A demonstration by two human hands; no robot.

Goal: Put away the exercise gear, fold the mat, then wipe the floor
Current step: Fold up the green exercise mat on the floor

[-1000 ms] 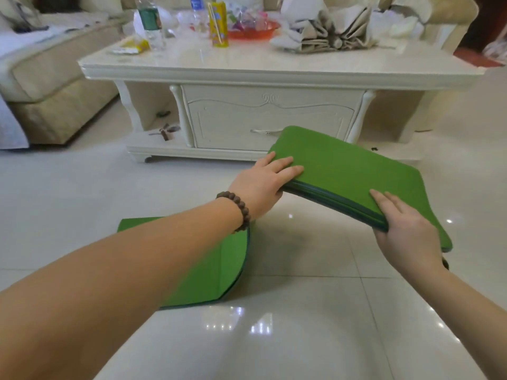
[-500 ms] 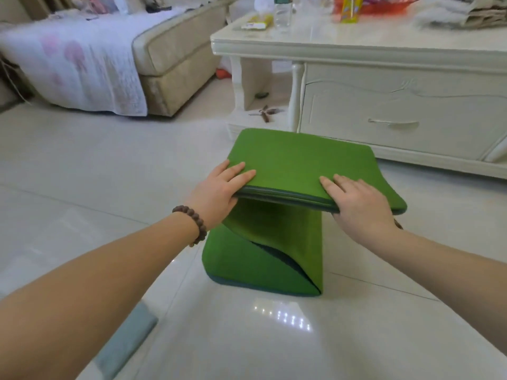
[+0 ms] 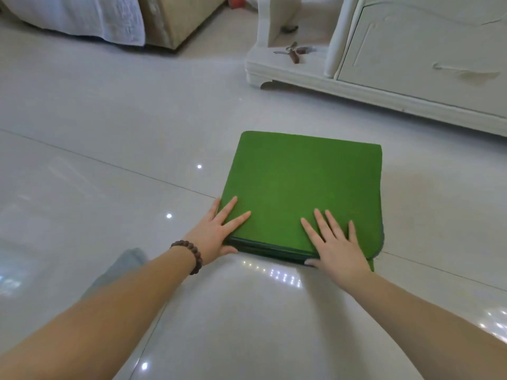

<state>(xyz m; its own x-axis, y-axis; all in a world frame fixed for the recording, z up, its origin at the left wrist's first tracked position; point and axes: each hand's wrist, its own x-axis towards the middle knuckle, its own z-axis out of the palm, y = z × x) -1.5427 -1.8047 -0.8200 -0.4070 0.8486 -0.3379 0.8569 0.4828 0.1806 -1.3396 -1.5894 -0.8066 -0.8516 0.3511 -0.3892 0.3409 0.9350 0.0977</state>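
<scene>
The green mat [image 3: 299,185] lies folded into a flat square stack on the glossy white floor [image 3: 109,149]. My left hand [image 3: 216,233], with a bead bracelet on its wrist, lies on the stack's near left corner, fingers straight on top and thumb against the near edge. My right hand [image 3: 336,244] presses flat on the near right part, fingers spread, thumb at the edge.
A white coffee table [image 3: 411,67] with a drawer stands to the back right; a small tool [image 3: 293,50] lies on its low shelf. A sofa with a white cover [image 3: 90,20] is at the back left. A grey sock-clad foot [image 3: 120,266] shows near my left arm.
The folded upper part of the mat came down onto the lower part, and the whole stack now lies flat on the floor. Both hands went from holding its edge to pressing on top.
</scene>
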